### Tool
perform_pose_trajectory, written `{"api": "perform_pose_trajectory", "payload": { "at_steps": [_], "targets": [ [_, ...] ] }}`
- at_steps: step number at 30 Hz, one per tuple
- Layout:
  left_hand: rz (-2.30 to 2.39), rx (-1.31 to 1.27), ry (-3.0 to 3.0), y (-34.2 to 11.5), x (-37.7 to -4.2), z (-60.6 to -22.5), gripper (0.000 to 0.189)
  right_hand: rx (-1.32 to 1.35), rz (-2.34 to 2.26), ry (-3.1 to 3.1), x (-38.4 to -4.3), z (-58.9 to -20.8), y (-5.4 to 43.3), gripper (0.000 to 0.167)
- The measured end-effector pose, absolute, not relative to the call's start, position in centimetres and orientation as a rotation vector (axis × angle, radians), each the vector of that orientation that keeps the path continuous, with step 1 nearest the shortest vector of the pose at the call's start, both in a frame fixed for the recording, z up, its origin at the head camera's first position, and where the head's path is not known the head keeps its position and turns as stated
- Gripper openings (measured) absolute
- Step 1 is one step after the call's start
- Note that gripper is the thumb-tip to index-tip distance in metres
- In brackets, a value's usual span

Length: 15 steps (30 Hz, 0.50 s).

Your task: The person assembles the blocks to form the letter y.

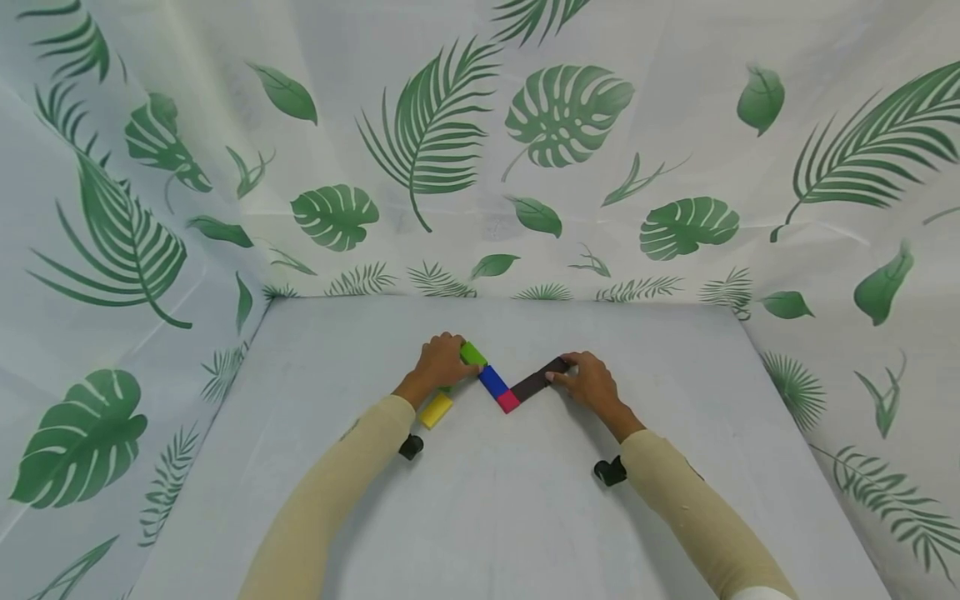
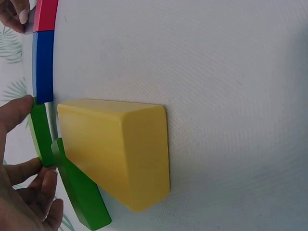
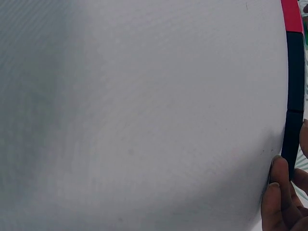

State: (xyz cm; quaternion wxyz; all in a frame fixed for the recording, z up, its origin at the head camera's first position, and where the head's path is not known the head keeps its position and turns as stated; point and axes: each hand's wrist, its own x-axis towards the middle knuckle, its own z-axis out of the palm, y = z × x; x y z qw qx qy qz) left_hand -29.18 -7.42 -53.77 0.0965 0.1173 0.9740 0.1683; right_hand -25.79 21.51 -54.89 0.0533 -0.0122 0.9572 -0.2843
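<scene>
Several coloured blocks form a V on the white table [image 1: 495,500]. My left hand [image 1: 441,362] pinches a light green block [image 2: 41,132] between thumb and fingers, at the upper end of the V's left arm. Below it a blue block [image 1: 493,382] leads down to a pinkish-red block [image 1: 508,402] at the corner. From there two dark blocks run end to end up the right arm; my right hand [image 1: 592,382] grips the outer dark block [image 3: 290,139], while the inner dark block [image 3: 295,72] meets the red one.
A yellow block [image 1: 436,411] lies below my left wrist, with another green block [image 2: 79,187] right beside it, partly hidden in the head view. Black wrist devices [image 1: 411,447] hang under both forearms. A leaf-printed curtain [image 1: 450,250] encloses the table's back and sides.
</scene>
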Motion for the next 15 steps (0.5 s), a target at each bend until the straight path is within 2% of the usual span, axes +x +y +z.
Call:
{"api": "perform_pose_trajectory", "payload": {
  "at_steps": [15],
  "targets": [
    [0.474,0.354,2.886,-7.09,-29.03,-53.67,0.066,-0.019,-0.854,2.911,-25.83,-54.80,21.54,0.056]
  ]
}}
